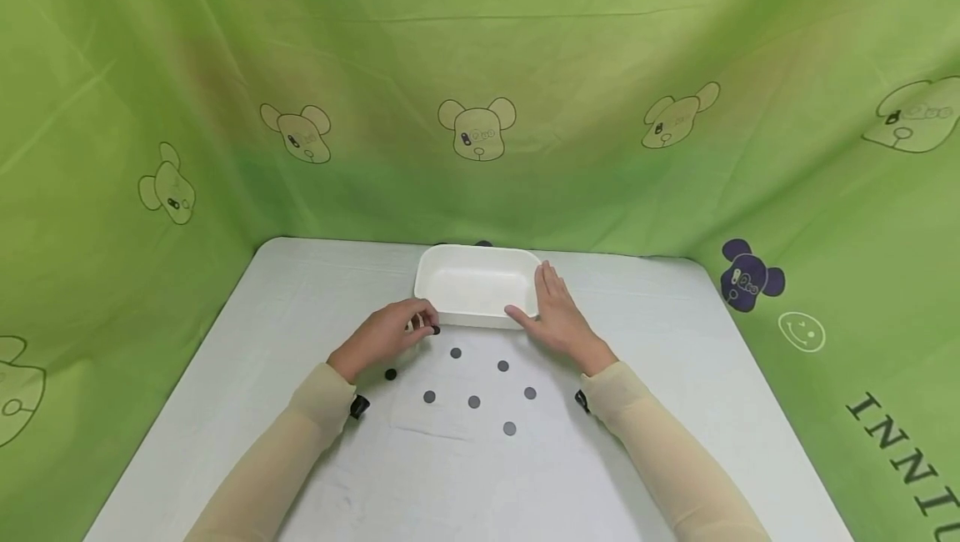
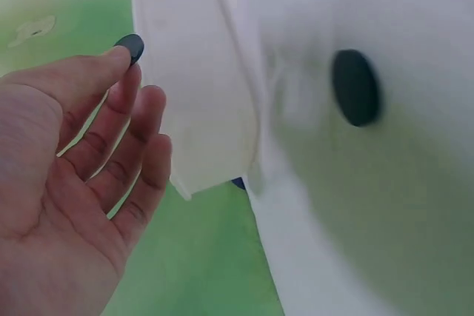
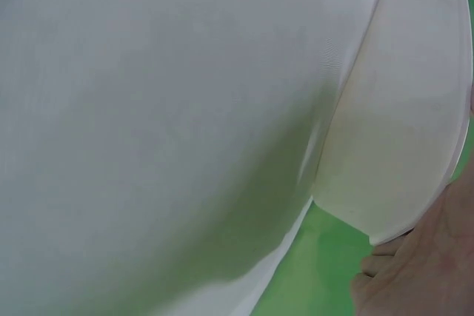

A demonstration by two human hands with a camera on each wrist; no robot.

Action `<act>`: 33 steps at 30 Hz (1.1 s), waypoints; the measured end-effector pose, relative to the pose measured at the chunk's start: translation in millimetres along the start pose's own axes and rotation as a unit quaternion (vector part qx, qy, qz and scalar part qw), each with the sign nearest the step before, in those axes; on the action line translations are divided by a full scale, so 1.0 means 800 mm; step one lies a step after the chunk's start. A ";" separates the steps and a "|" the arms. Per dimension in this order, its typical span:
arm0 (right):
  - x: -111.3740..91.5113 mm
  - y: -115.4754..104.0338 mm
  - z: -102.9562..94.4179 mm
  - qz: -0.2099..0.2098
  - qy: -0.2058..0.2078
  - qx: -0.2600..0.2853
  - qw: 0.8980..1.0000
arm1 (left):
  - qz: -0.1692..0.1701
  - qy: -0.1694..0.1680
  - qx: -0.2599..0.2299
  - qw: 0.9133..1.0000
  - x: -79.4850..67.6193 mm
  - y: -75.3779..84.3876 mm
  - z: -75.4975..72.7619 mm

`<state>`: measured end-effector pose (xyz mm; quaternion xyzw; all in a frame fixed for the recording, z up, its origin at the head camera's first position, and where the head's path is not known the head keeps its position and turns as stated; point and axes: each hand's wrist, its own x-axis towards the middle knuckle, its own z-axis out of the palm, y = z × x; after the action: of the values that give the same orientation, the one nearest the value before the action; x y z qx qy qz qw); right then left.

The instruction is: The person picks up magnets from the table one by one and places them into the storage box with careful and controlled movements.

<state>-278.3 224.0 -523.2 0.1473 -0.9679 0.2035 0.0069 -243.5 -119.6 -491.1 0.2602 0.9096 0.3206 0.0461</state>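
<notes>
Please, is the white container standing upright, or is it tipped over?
Upright: the white container stands on the table, its opening facing up in the head view, the right hand at its side.

Counted eight dark discs [image 1: 456, 353], one white tub [image 1: 472, 321], two hands [image 1: 561, 323], two sleeves [image 1: 262, 450], one table [image 1: 675, 358], six outlined bear prints [image 1: 478, 132], one smiley [image 1: 802, 332]. Got one whole purple bear [image 1: 744, 285].

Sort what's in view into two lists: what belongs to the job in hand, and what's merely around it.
Job, judging by the hands:
- dark disc, pinched by the left hand
- white tray, touched by the right hand
- loose discs on the table, probably

Merely around:
- printed green cloth
- white-covered table, just the work surface
</notes>
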 end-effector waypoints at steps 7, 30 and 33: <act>0.000 0.001 0.000 -0.001 0.002 0.000 1.000 | 0.001 0.013 -0.035 0.999 0.023 0.013 -0.010; 0.000 -0.004 -0.004 0.006 -0.013 0.006 1.000 | 0.021 -0.007 -0.060 0.998 0.098 0.009 -0.006; 0.000 -0.004 -0.003 0.008 -0.014 0.003 1.000 | 0.021 -0.012 -0.058 0.998 0.107 0.008 -0.004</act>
<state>-277.6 222.4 -519.5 0.1424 -0.9684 0.2047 -0.0086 -314.9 -74.2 -477.3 0.2796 0.8833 0.3706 0.0657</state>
